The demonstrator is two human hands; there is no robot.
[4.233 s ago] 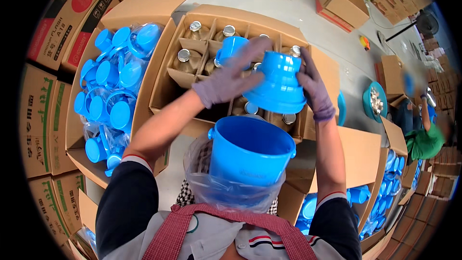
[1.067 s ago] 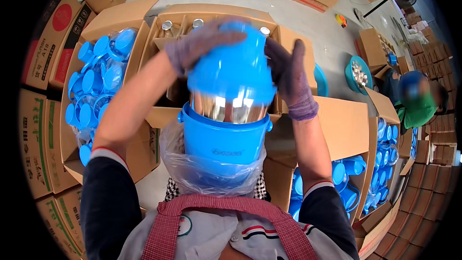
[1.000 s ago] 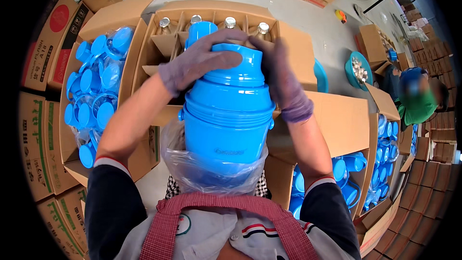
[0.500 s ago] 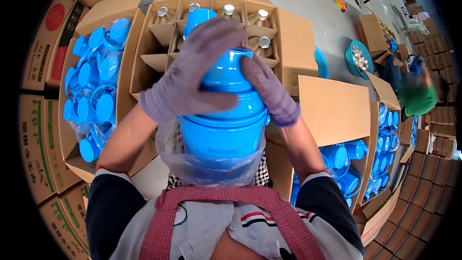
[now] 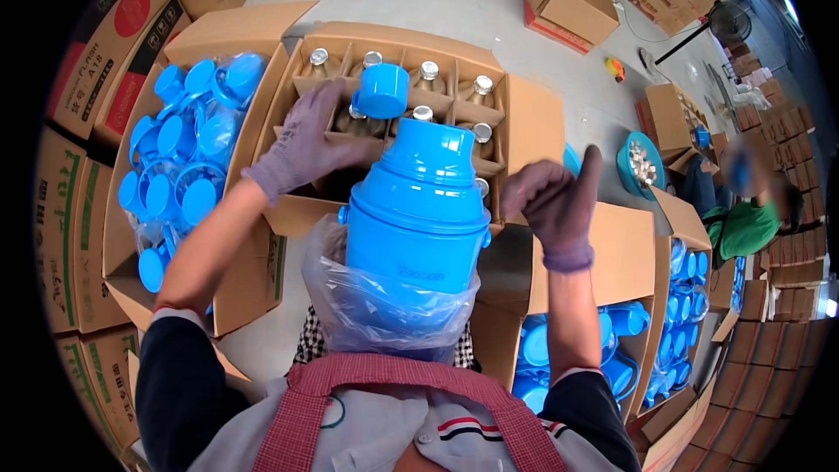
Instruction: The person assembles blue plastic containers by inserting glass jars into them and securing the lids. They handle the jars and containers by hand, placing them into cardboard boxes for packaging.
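Note:
A blue thermos shell (image 5: 411,210) with a stepped, narrowing top stands upright before my chest, its lower part inside a clear plastic bag (image 5: 384,306). My left hand (image 5: 306,142), in a purple-grey glove, is open with fingers spread, to the upper left of the shell and apart from it. On the right, my gloved right hand (image 5: 559,210) is raised off the shell, holding nothing, one finger stretched out and others loosely bent. A blue cup (image 5: 383,90) rests over the divided carton (image 5: 393,33), close to my left fingers. Silver-capped glass liners (image 5: 427,72) stand in its compartments.
To the left, an open carton (image 5: 249,96) holds several blue thermos parts; similar cartons (image 5: 660,297) stand at the right. Stacked boxes (image 5: 61,227) line the left side. Farther right are a blue basin (image 5: 631,166) of small pieces, a fan (image 5: 730,24) and a person in green (image 5: 747,232).
Both hands have come off the thermos shell, the left going up-left and the right going right. The view has shifted, bringing the shell's narrow top into sight.

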